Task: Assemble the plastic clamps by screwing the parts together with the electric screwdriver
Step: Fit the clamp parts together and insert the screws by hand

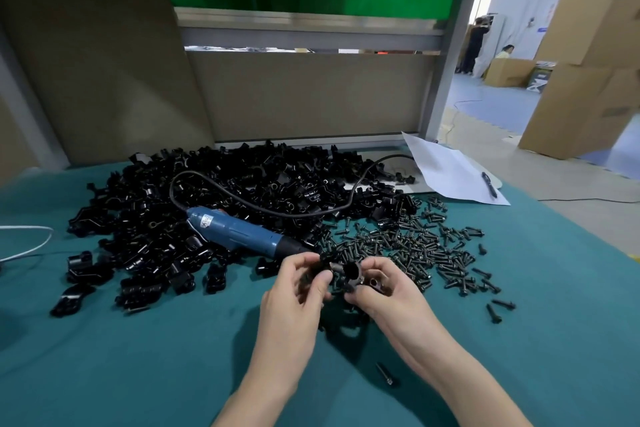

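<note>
Many clamp parts [242, 184] on teal cloth [138, 357]; boxes [588, 80], perhaps people [478, 42], beyond.

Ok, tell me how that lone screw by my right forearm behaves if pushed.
The lone screw lies on its side, so it probably rolls, curving around its wider head. The teal cloth likely slows it. Tiny, so probably light.

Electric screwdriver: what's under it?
The electric screwdriver lies on the pile of black clamp parts, its cord looping over them. The parts directly beneath it are covered; green cloth shows only around the pile.
</note>
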`<action>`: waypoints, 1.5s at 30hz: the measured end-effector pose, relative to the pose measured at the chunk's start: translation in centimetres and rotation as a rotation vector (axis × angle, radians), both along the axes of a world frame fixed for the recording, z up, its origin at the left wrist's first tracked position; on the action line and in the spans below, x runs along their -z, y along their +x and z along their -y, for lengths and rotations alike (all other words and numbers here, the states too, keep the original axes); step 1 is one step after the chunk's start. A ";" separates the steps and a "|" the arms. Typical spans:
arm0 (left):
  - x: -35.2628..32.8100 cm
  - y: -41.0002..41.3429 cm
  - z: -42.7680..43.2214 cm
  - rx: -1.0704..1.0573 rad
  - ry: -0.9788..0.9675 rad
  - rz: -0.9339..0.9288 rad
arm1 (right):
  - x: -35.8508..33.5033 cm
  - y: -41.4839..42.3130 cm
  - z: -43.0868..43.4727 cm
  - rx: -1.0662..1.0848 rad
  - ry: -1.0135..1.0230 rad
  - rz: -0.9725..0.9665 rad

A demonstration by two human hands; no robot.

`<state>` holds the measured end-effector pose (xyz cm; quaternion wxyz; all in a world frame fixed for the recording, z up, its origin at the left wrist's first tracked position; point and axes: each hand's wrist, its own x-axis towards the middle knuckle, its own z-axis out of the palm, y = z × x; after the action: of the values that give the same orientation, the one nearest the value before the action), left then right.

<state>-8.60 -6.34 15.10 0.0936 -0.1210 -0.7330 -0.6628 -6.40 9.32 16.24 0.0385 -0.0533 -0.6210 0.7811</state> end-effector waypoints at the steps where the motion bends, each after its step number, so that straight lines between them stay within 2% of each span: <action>1: 0.1 0.0 0.0 0.003 -0.027 -0.009 | 0.2 0.0 0.1 -0.030 -0.022 0.002; 6: -0.1 0.4 0.0 -0.002 -0.176 -0.116 | 0.4 -0.1 0.2 -0.099 -0.036 0.020; 9: -0.2 0.5 0.0 0.046 -0.187 -0.126 | 0.0 0.0 0.4 -0.080 -0.259 0.016; 11: -0.2 0.5 0.0 0.086 -0.166 -0.129 | 0.0 0.1 0.3 -0.077 -0.327 0.007; 18: -0.3 0.2 0.0 0.134 0.034 0.030 | 0.0 -0.1 -0.5 -0.053 -0.275 -0.011; 23: -0.3 -0.1 0.1 0.131 0.153 0.085 | -0.2 0.1 -0.6 -0.042 -0.100 -0.026; 29: -0.1 -0.1 0.0 0.201 0.104 0.126 | 0.1 0.3 0.1 -0.049 -0.047 -0.057; 35: -0.4 0.1 0.0 0.228 0.063 0.089 | -0.3 0.4 -0.1 -0.067 -0.020 -0.090; 45: -0.5 0.0 0.2 0.341 0.082 0.085 | -0.7 0.5 -0.5 -0.084 -0.108 -0.043</action>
<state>-8.56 -6.50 15.59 -0.0464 -0.2114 -0.6773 -0.7031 -5.88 9.82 16.99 0.0163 -0.0127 -0.5788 0.8152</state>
